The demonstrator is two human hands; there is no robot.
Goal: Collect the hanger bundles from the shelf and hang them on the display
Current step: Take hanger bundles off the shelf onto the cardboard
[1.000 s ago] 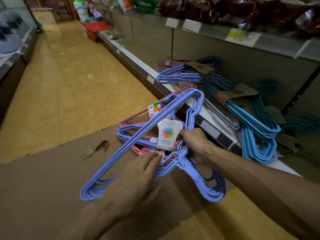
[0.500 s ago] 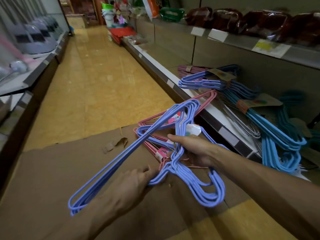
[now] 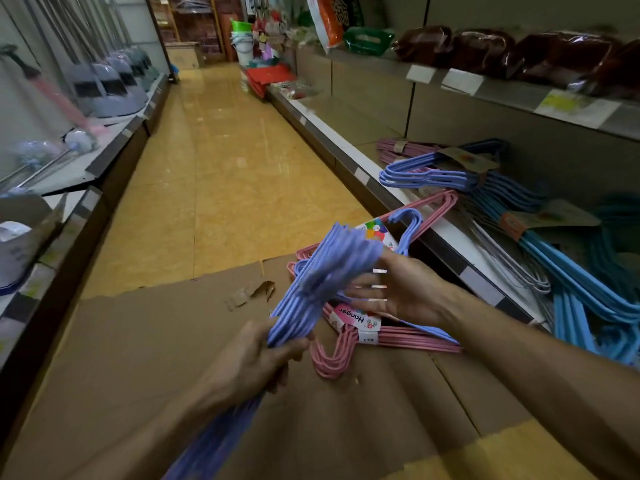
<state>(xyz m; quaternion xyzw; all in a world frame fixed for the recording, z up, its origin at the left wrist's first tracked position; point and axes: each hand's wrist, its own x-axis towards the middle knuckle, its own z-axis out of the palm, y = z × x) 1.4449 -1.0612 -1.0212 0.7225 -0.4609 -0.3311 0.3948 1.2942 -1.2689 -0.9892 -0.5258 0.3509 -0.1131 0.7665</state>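
Above floor cardboard (image 3: 145, 344), blurred purple hanger bundle (image 3: 322, 278) inside left-hand fingers (image 3: 294, 346).

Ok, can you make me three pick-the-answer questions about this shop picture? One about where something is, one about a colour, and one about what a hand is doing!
1. Where does the pink wire hanger bundle with the "Hanger" label lie?
A. on the flattened brown cardboard
B. on the top shelf
C. in a basket

2. What colour is the hanger bundle being held?
A. green
B. lilac-blue
C. red

3. What is the left hand doing?
A. pointing
B. resting flat
C. gripping the lilac bundle

Answers: 1 A, it rests on the cardboard; 2 B, its wires are lilac-blue; 3 C, fingers curl round the wires, while the right hand is spread beside them.
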